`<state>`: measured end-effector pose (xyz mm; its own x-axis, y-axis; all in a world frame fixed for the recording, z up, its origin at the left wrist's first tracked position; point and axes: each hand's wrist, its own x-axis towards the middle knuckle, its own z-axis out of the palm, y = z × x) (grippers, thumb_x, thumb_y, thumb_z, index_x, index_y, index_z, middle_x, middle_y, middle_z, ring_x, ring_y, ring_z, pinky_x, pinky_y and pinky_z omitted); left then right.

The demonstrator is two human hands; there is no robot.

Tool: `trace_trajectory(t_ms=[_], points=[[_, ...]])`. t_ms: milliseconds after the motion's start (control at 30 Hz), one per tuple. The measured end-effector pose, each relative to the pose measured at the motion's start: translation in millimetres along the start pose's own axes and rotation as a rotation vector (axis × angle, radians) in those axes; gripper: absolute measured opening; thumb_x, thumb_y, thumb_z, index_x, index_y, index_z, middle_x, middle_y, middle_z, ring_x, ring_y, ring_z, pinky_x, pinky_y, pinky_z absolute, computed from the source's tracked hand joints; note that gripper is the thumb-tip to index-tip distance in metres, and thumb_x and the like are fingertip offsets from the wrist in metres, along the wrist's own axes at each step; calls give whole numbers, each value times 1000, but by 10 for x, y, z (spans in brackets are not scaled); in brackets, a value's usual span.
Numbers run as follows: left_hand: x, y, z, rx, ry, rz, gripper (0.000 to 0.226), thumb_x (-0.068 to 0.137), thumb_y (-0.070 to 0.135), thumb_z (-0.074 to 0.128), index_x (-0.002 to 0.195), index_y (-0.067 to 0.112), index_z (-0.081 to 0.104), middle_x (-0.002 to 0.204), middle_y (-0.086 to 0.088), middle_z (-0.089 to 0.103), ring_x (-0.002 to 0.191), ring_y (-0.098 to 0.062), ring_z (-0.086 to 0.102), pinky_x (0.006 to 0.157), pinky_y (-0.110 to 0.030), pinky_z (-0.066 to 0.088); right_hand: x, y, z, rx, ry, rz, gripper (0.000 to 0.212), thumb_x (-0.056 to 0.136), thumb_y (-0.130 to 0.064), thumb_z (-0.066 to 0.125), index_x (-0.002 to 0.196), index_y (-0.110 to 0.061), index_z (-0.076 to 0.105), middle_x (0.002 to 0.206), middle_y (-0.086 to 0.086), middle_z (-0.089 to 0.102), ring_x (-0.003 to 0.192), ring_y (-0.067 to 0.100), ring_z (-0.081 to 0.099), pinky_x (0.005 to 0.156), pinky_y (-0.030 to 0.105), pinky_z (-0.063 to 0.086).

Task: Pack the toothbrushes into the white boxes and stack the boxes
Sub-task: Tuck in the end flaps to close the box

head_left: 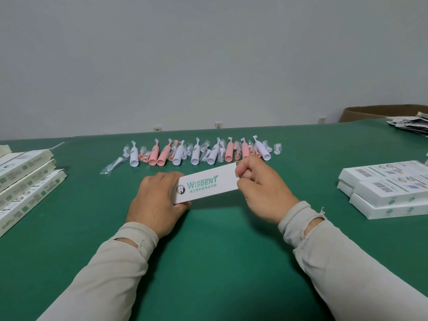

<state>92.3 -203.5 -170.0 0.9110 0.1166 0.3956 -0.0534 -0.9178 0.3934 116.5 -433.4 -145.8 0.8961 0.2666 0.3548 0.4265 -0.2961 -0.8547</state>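
A white box (pixel 206 184) with green lettering lies slanted in front of me, just above the green table (pixel 220 251). My left hand (pixel 155 200) grips its near-left end, and my right hand (pixel 259 188) pinches the far-right end at the flap. Behind the box runs a row of several pink and white toothbrushes (pixel 196 152) with brush heads in clear wrappers. One wrapped brush head (pixel 113 165) lies apart at the row's left.
Several flat white boxes (pixel 25 179) lie side by side at the left edge. A stack of closed white boxes (pixel 389 191) stands at the right. Leaflets (pixel 412 125) and a cardboard carton (pixel 370 113) sit at the far right.
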Motion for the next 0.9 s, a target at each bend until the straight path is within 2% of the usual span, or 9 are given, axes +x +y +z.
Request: trace_trajectory(t_ms=[67,133,200,267,433,567,667,800,900], points=[[3,-6,-2,-2,5,-11,54,80,40,76,127,38,51,122,11,54,118,-19,38,92,-43,45,0,-31,-33,28,65,-27,25,84,-4,50,85,-29,53,64,-19,59,49,0,42,49,14,36],[5,-8,-7,-1,7,-17,54,80,40,76,128,38,50,122,11,54,118,-20,38,92,-43,45,21,-24,-137,-25,181,-61,25,74,-23,54,92,-40,56,90,-19,66,65,-1,47,61,12,39],[5,-10,-11,1,4,-22,53,81,39,75,127,39,50,121,12,54,119,-20,38,91,-43,46,18,1,-258,-244,136,-112,49,67,-38,52,114,-51,51,117,-23,57,97,-3,51,82,16,40],[3,-10,-14,-5,5,-27,53,81,39,75,127,39,50,121,12,54,120,-19,38,91,-44,46,8,27,-306,-325,17,-111,67,71,-38,54,135,-55,40,135,-21,45,119,-1,46,94,17,38],[3,-9,-16,-15,11,-31,51,81,38,74,127,39,51,121,12,54,119,-20,39,91,-46,46,15,90,-259,-258,-1,-134,52,89,-13,61,132,-42,56,137,-18,45,115,-10,49,99,15,39],[-3,-22,-17,-45,16,-43,52,81,36,75,127,38,51,121,12,54,118,-19,38,92,-46,46,8,38,-269,-226,-36,-119,49,83,-21,53,128,-41,59,139,-21,42,116,-21,40,88,-4,30],[0,-32,-14,-50,23,-46,53,81,36,75,128,37,51,121,11,54,117,-20,38,92,-44,45,-4,48,-283,-236,-141,-84,61,81,-17,57,134,-47,52,138,-32,31,124,-12,41,90,6,36],[7,-32,-10,-57,33,-35,52,81,35,75,128,36,52,121,10,54,116,-20,38,92,-44,44,7,77,-266,-267,-106,-106,65,86,-7,57,137,-46,52,148,-24,29,137,-1,33,98,18,42],[8,-30,-5,-66,37,-27,53,81,34,75,128,36,52,120,11,54,116,-20,38,91,-43,44,17,84,-259,-266,-62,-140,55,92,-11,57,134,-47,55,151,-20,33,135,-5,35,93,10,41]])
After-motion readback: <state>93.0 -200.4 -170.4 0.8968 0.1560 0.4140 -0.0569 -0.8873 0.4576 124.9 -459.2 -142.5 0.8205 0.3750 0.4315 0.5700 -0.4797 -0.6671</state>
